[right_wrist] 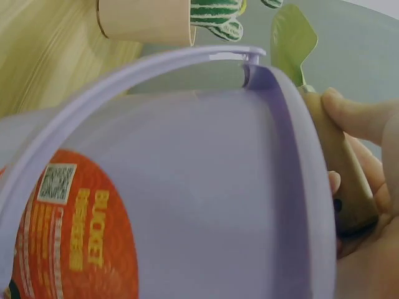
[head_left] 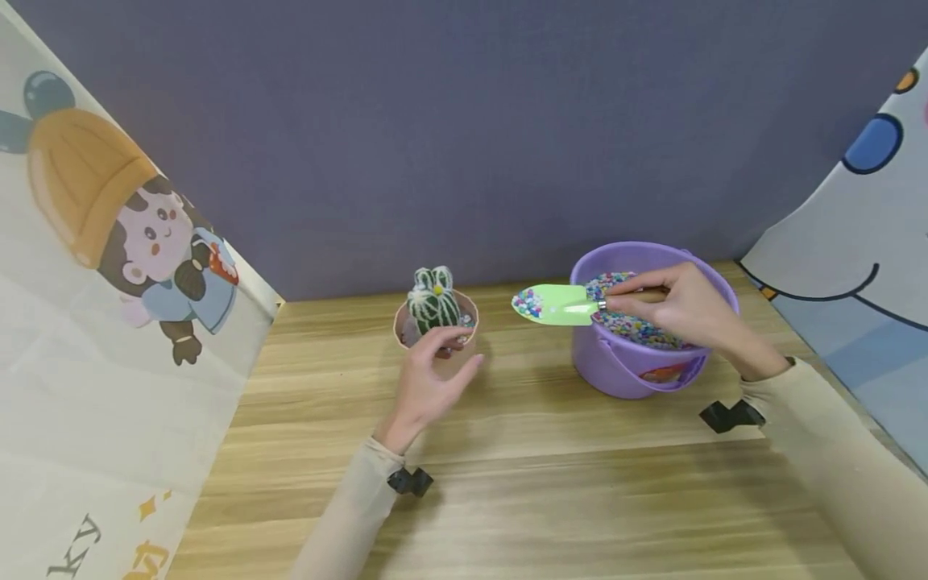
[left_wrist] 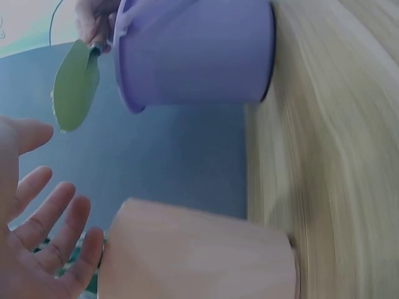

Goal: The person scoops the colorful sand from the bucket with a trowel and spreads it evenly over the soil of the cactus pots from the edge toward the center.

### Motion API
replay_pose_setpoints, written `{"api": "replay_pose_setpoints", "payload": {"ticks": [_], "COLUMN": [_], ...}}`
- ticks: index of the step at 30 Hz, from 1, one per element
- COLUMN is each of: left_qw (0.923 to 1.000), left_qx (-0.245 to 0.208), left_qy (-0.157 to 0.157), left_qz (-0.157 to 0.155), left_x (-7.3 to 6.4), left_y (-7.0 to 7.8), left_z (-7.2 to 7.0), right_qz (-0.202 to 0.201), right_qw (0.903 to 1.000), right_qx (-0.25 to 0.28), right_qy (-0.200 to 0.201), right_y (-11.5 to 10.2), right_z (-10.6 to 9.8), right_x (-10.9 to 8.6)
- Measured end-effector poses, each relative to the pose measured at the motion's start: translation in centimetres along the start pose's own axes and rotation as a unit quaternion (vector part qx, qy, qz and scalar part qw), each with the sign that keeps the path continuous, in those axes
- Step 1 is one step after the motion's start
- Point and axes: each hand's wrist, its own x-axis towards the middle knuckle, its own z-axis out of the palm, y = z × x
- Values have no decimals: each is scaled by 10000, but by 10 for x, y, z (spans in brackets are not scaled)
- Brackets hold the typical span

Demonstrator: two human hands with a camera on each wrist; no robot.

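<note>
A green trowel [head_left: 565,305] with a wooden handle is gripped by my right hand [head_left: 685,306] over the purple bucket's rim. Small colourful beads [head_left: 527,304] lie on its blade tip, which points left. The purple bucket [head_left: 616,370] holds many more such beads. To the left, a toy-like cactus [head_left: 433,306] with a yellow flower stands in a pale pink pot [head_left: 401,322]. My left hand [head_left: 428,387] is at the pot's near side, thumb and fingers apart and holding nothing. In the left wrist view its fingers [left_wrist: 59,224] are spread beside the pot's rim.
The wooden tabletop [head_left: 507,499] runs up to a dark grey-blue panel [head_left: 464,145] behind the pot and bucket. White panels with cartoon prints stand at left [head_left: 87,362] and right [head_left: 834,250]. The bucket's handle [head_left: 652,385] hangs down at its front.
</note>
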Motion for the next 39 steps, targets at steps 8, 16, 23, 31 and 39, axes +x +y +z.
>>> {"api": "replay_pose_setpoints", "payload": {"ticks": [8,16,23,31,39], "left_qw": [9994,9979,9952,9922,9935], "left_qx": [126,147,273,443,523], "left_qy": [319,624,917,1086,283], "left_qz": [10,-89,-208,-419,-966], "left_x": [-4,-9,-10,-9,-5], "left_y": [-13,-28,-38,-46,-59], "left_z": [-23,-38,-46,-52,-63], "right_qz": [-67,-30,31,-11,-104], "right_qw": [9999,9997,9996,9994,9991], "right_qx": [66,89,124,-48,-258], "right_qy": [-146,-236,-253,-341,-329], "right_y": [-7,-11,-17,-26,-32], "right_z": [7,14,21,25,31], "right_x": [4,7,11,15,21]}}
